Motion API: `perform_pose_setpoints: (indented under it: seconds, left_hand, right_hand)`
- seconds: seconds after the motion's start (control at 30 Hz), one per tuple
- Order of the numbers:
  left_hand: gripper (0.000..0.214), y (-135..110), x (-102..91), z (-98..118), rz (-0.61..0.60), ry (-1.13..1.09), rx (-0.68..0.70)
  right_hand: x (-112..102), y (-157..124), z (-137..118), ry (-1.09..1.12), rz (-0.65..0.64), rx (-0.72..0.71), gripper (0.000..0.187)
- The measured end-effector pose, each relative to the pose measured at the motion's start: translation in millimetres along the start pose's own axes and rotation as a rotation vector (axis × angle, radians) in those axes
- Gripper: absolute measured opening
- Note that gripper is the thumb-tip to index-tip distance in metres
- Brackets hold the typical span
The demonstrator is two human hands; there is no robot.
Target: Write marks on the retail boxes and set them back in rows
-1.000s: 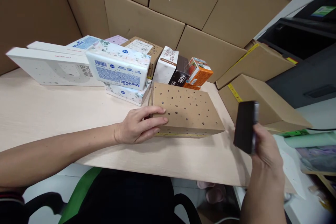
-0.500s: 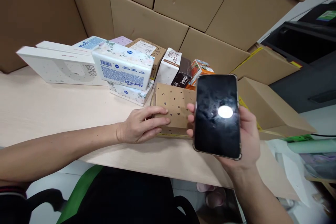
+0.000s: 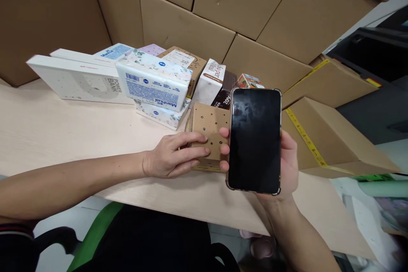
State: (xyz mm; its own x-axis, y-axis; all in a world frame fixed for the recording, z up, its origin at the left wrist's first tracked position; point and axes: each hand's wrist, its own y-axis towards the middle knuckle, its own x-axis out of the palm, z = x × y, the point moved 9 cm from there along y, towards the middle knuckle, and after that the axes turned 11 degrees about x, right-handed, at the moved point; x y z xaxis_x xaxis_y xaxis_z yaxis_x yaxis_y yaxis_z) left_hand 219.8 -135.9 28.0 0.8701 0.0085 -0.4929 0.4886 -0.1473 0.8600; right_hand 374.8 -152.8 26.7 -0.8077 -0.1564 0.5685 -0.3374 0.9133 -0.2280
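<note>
My right hand [image 3: 288, 165] holds a black phone [image 3: 255, 139] upright with its dark screen facing me, fingers wrapped round its edges. The phone hides much of a brown cardboard box with small dots [image 3: 207, 125] lying on the light wooden table [image 3: 47, 136]. My left hand [image 3: 174, 157] rests on the left end of that box, fingers curled over its top and side.
Behind the dotted box lie a white power bank box [image 3: 79, 80], stacked tissue packs [image 3: 154, 85], a white and brown carton [image 3: 208, 80] and other small packages. Large cardboard boxes [image 3: 223, 4] wall the back; flattened cartons [image 3: 331, 136] lie at right. A green chair [image 3: 95, 233] is below.
My right hand brought the phone in from the right and turned its screen towards me, then shifted it a little left. The bright reflection on the screen is gone. My left hand stayed on the box.
</note>
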Motion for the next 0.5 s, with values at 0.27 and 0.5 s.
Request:
perform_pose_setpoints:
  seconds: [0.27, 0.5]
  left_hand:
    - [0.026, 0.3, -0.6, 0.1, 0.011, -0.02, 0.001]
    - [0.026, 0.6, -0.2, 0.7, 0.011, -0.014, 0.001]
  right_hand:
    - [-0.4, -2.7, 6.4, -0.01, 0.015, 0.052, 0.066]
    - [2.9, -4.1, 5.6, 0.025, -0.058, 0.026, 0.067]
